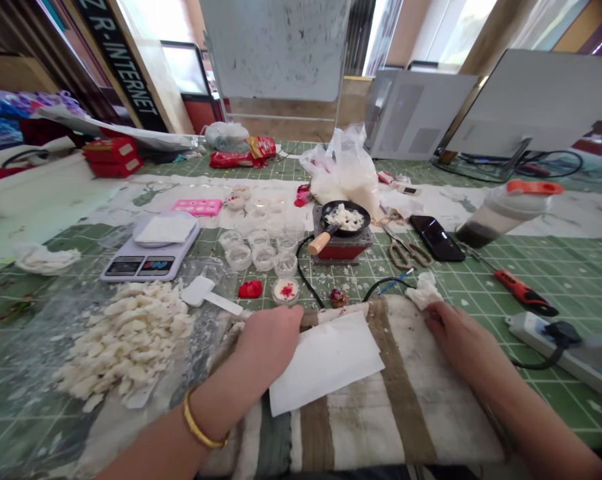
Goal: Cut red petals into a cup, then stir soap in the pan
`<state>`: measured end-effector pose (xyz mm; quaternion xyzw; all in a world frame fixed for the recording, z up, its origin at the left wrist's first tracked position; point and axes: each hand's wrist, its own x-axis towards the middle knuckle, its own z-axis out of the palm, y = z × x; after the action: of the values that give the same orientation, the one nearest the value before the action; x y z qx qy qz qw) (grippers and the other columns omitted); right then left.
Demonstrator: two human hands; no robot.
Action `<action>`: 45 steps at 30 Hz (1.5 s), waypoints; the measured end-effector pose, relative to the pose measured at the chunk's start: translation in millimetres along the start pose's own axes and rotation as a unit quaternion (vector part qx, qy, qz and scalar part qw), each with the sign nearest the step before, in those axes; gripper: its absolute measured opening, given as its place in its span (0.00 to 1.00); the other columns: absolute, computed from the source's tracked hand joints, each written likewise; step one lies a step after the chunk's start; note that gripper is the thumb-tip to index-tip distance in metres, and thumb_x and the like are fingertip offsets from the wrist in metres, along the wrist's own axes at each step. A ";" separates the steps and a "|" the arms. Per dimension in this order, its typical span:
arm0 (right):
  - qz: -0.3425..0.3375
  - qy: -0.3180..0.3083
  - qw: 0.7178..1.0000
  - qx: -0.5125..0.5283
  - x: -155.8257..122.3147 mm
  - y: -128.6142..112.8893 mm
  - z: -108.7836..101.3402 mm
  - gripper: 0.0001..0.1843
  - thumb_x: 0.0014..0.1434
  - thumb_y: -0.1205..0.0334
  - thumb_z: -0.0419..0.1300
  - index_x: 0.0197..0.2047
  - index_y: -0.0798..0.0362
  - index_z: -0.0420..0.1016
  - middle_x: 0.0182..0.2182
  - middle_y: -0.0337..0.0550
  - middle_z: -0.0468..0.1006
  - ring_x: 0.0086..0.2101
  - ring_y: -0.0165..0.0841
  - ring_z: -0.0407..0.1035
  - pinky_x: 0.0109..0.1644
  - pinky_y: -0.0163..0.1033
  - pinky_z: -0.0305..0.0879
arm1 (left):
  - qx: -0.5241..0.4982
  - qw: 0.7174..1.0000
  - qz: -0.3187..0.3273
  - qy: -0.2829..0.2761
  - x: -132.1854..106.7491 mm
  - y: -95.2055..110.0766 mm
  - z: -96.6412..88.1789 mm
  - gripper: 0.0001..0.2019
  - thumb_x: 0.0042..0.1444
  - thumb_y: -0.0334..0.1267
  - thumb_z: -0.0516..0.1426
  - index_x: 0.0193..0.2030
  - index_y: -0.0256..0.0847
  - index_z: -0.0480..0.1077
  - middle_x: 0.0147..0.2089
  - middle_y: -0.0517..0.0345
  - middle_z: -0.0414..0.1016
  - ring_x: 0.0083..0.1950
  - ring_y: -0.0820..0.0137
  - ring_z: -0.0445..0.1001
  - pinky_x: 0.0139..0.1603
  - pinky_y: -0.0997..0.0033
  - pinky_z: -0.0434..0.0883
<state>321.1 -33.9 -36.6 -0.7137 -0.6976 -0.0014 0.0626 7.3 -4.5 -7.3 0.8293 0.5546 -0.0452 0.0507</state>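
Observation:
My left hand [269, 340] is curled at the far edge of a striped cloth [395, 387], its fingers mostly hidden. Just beyond it stands a small clear cup [285, 291] of pale wax-like material topped with red bits; whether they touch I cannot tell. A flat white paper tissue [328, 360] lies on the cloth, partly behind that hand. On the right, my right hand [453, 333] pinches a crumpled tissue [425, 291] at the cloth's far corner. A red petal-like piece [250, 289] and a dried flower bud [338, 298] lie near the cup.
Left are white chunks [125, 340], a white spatula [211, 295] and a kitchen scale [153, 250]. Several clear cups [263, 257] stand mid-table. A small pan [345, 219] of white pieces sits on a hot plate [341, 248]. Scissors [408, 253], phone [435, 238], screwdriver [525, 291] and power strip [541, 333] lie right.

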 end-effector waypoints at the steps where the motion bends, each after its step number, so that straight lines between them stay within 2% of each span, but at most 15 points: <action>1: 0.000 0.001 1.000 0.005 -3.1 -1.4 -1.4 0.11 0.58 0.61 0.46 0.39 0.53 0.67 0.34 0.51 0.74 0.34 0.40 0.71 0.35 0.42 0.64 | 0.008 1.000 -0.002 0.011 -1.4 -1.2 0.1 0.11 0.56 0.29 0.45 0.35 0.38 0.68 0.30 0.51 0.73 0.30 0.62 0.74 0.28 0.65 0.68; 4: -0.005 0.010 1.000 -0.017 -13.1 -6.3 -11.3 0.12 0.57 0.61 0.47 0.40 0.53 0.68 0.36 0.54 0.73 0.33 0.43 0.71 0.34 0.45 0.66 | 0.018 0.997 -0.004 0.073 -11.1 -2.3 0.7 0.14 0.56 0.29 0.45 0.46 0.35 0.67 0.37 0.46 0.72 0.36 0.60 0.74 0.34 0.61 0.69; 8: -0.041 0.091 0.993 -0.055 -27.1 -17.1 -23.9 0.17 0.59 0.58 0.48 0.46 0.57 0.68 0.45 0.59 0.70 0.45 0.48 0.66 0.50 0.52 0.60 | 0.007 0.982 0.045 0.185 -45.0 -3.4 7.1 0.20 0.58 0.39 0.49 0.56 0.40 0.61 0.56 0.44 0.65 0.55 0.56 0.65 0.52 0.53 0.63; 10: -0.088 0.115 0.989 -0.032 -35.5 -25.4 -20.2 0.21 0.59 0.56 0.49 0.51 0.57 0.65 0.52 0.57 0.66 0.52 0.47 0.60 0.55 0.52 0.56 | 0.015 0.977 0.094 0.192 -66.3 -8.2 16.5 0.25 0.56 0.48 0.50 0.60 0.44 0.58 0.63 0.46 0.56 0.61 0.55 0.58 0.58 0.49 0.57; 12: -0.165 0.091 0.982 -0.014 -44.2 -33.7 -8.3 0.27 0.57 0.52 0.51 0.57 0.53 0.60 0.58 0.53 0.59 0.57 0.47 0.53 0.57 0.54 0.53 | 0.027 0.977 0.110 0.182 -83.2 -15.4 30.1 0.32 0.54 0.53 0.49 0.64 0.44 0.51 0.67 0.46 0.48 0.64 0.51 0.50 0.60 0.46 0.52; 16: -0.254 0.000 0.966 -0.040 -54.5 -41.7 17.0 0.36 0.54 0.45 0.53 0.63 0.45 0.49 0.63 0.48 0.50 0.61 0.49 0.44 0.57 0.61 0.49 | 0.035 0.982 0.109 0.152 -93.3 -26.4 53.0 0.37 0.53 0.57 0.48 0.66 0.40 0.46 0.67 0.44 0.46 0.66 0.51 0.46 0.60 0.48 0.51; 18: -0.253 -0.012 0.967 -0.041 -52.2 -43.9 16.5 0.34 0.54 0.45 0.53 0.61 0.47 0.54 0.62 0.50 0.53 0.60 0.49 0.47 0.57 0.62 0.47 | 0.029 0.984 0.108 0.140 -90.5 -27.3 53.8 0.37 0.54 0.56 0.47 0.66 0.40 0.44 0.67 0.44 0.46 0.66 0.52 0.46 0.60 0.48 0.53; 21: -0.250 -0.002 0.968 0.000 -39.1 -58.6 -6.7 0.21 0.56 0.50 0.53 0.50 0.51 0.69 0.52 0.50 0.69 0.54 0.44 0.59 0.58 0.59 0.48 | 0.009 0.984 0.107 0.143 -90.2 -24.9 43.0 0.36 0.55 0.54 0.47 0.66 0.38 0.44 0.67 0.42 0.45 0.66 0.52 0.47 0.59 0.48 0.56; 23: -0.273 0.002 0.961 0.049 -26.1 -80.7 -29.8 0.14 0.58 0.56 0.52 0.45 0.49 0.71 0.44 0.45 0.75 0.47 0.38 0.65 0.55 0.51 0.54 | -0.016 0.981 0.098 0.166 -97.2 -23.5 35.0 0.34 0.55 0.51 0.48 0.65 0.37 0.46 0.67 0.41 0.47 0.65 0.53 0.49 0.58 0.50 0.58; 27: -0.319 0.055 0.943 0.084 5.8 -147.0 -59.2 0.09 0.58 0.61 0.51 0.37 0.48 0.73 0.34 0.43 0.76 0.40 0.36 0.65 0.51 0.48 0.55 | -0.081 0.971 0.039 0.220 -124.8 -27.0 35.3 0.19 0.57 0.40 0.49 0.55 0.40 0.62 0.57 0.48 0.66 0.58 0.62 0.63 0.53 0.65 0.67; 30: -0.370 0.078 0.925 0.032 30.5 -197.5 -50.3 0.09 0.56 0.65 0.53 0.31 0.50 0.74 0.34 0.44 0.74 0.44 0.39 0.61 0.58 0.52 0.44 | -0.079 0.967 0.042 0.239 -144.0 -35.2 47.6 0.12 0.57 0.36 0.49 0.46 0.41 0.67 0.48 0.51 0.73 0.50 0.68 0.70 0.50 0.73 0.69; 34: -0.450 0.044 0.891 -0.026 54.3 -240.6 -17.9 0.09 0.50 0.62 0.56 0.31 0.56 0.76 0.36 0.52 0.72 0.48 0.46 0.58 0.60 0.59 0.32 | -0.014 0.968 0.085 0.237 -155.6 -45.3 59.5 0.15 0.56 0.31 0.47 0.48 0.40 0.68 0.52 0.52 0.71 0.54 0.68 0.68 0.51 0.75 0.68; 38: -0.502 -0.022 0.864 -0.024 65.7 -256.5 -1.7 0.08 0.49 0.65 0.55 0.28 0.55 0.76 0.29 0.49 0.72 0.40 0.43 0.62 0.59 0.62 0.35 | 0.040 0.970 0.106 0.213 -156.2 -45.4 63.9 0.19 0.56 0.33 0.48 0.55 0.39 0.65 0.59 0.51 0.65 0.60 0.65 0.61 0.55 0.72 0.66; 42: -0.475 0.046 0.878 -0.043 73.6 -265.4 -3.5 0.12 0.54 0.69 0.50 0.32 0.58 0.75 0.32 0.51 0.71 0.42 0.43 0.61 0.60 0.61 0.35 | 0.069 0.968 0.117 0.210 -154.8 -42.5 69.3 0.22 0.55 0.36 0.51 0.58 0.44 0.62 0.60 0.53 0.63 0.62 0.61 0.58 0.56 0.68 0.64; 45: -0.485 0.070 0.871 -0.041 73.8 -268.4 -7.6 0.12 0.56 0.70 0.48 0.35 0.59 0.73 0.34 0.50 0.71 0.43 0.41 0.60 0.61 0.59 0.33 | 0.087 0.966 0.127 0.208 -156.2 -45.6 68.0 0.23 0.54 0.39 0.52 0.58 0.47 0.62 0.58 0.54 0.65 0.60 0.60 0.61 0.54 0.67 0.66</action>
<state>56.3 43.9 1.1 -0.2860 -0.9490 -0.1102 0.0735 -95.6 -139.3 -55.7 0.8853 0.4371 0.0871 -0.1328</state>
